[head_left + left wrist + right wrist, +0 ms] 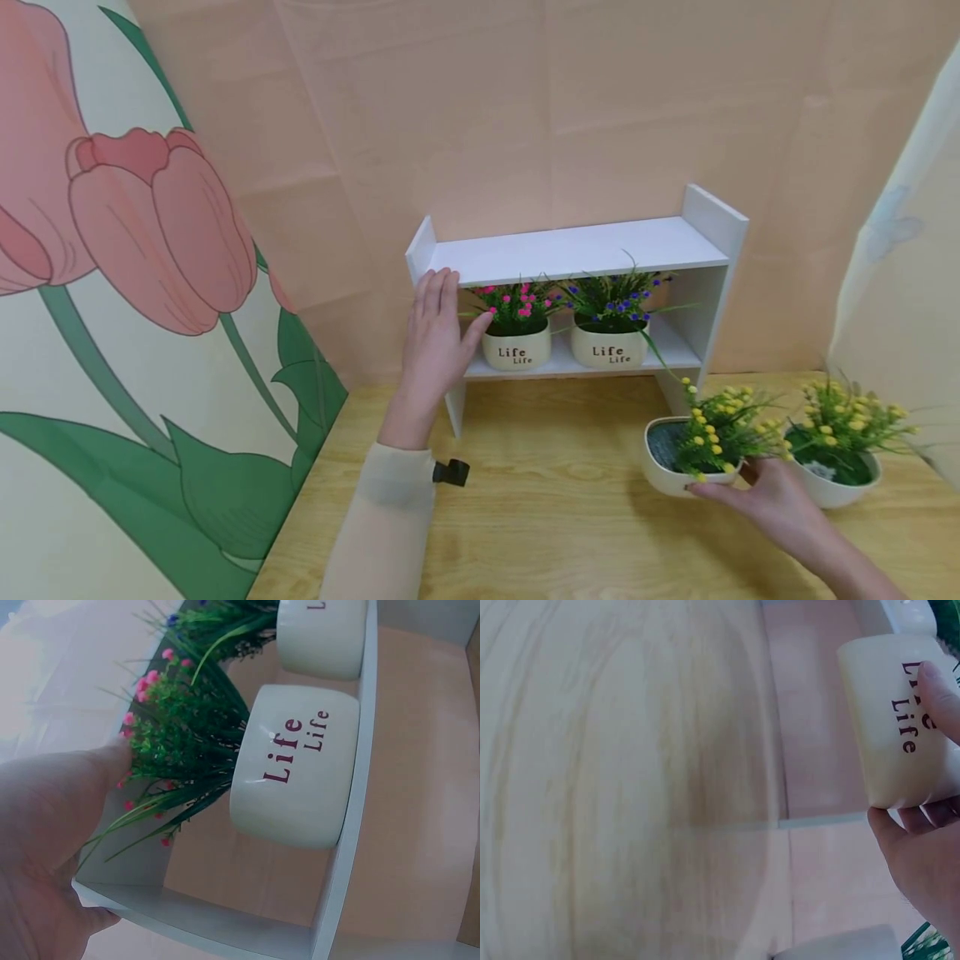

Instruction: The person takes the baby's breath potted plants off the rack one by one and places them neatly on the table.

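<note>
My right hand (783, 508) holds a cream pot of yellow artificial flowers (671, 479) above the table, in front of the shelf's right end. In the right wrist view the thumb lies across the lettering of this pot (889, 727), with fingers at its end. My left hand (435, 342) rests at the left end of a white two-tier shelf (577, 250), fingers straight. On the shelf's lower board sit two cream "Life" pots, one with pink flowers (517, 352) and one with blue-purple flowers (609, 346). The pink-flower pot (296, 765) is closest to my left hand.
A second yellow-flower pot (840, 483) stands on the wooden table (540, 508), right of the held one. Behind the shelf hangs a pinkish-beige cloth (487, 108). A tulip-printed panel (150, 358) borders the left side, and a pale sheet (907, 275) the right.
</note>
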A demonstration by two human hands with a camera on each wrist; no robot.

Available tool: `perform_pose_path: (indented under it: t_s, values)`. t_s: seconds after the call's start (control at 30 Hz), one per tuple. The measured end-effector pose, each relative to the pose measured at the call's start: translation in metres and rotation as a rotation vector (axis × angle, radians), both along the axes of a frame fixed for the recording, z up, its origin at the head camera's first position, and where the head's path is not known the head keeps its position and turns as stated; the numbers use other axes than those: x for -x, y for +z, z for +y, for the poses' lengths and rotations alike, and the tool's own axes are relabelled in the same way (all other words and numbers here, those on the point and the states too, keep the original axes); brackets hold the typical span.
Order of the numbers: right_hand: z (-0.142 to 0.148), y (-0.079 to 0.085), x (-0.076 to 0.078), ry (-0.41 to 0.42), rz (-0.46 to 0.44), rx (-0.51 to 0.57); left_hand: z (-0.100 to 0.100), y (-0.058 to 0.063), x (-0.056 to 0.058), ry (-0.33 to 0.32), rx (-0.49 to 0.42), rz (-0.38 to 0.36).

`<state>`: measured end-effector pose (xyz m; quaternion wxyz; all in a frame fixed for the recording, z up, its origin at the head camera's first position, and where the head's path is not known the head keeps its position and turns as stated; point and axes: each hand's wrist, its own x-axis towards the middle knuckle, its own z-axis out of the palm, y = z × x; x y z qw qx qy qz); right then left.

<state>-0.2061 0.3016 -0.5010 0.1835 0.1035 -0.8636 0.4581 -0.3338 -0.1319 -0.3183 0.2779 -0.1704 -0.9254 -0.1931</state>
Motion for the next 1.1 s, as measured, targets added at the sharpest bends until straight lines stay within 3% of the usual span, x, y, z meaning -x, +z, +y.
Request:
perform_pose_path:
  t_s: [0.13,0.3,0.77,0.9,1.1]
  values:
    - [0.006,-0.007,0.001,-0.016,-0.032,-0.015,0.000,0.000,0.000,0.001,-0.002,-0.002]
    - [0.013,-0.014,0.004,0.019,-0.012,0.018,0.000,0.000,0.000,-0.002,-0.002,0.001]
    - [0.025,-0.033,0.010,0.007,-0.010,0.050,0.001,-0.001,0.001,0.005,0.001,0.014]
    - [0.029,-0.035,0.011,-0.019,-0.032,-0.024,0.001,-0.001,0.002,0.008,0.003,0.018]
    - [0.036,-0.032,0.010,-0.073,-0.144,-0.171,0.000,-0.002,0.004,0.008,0.005,0.015]
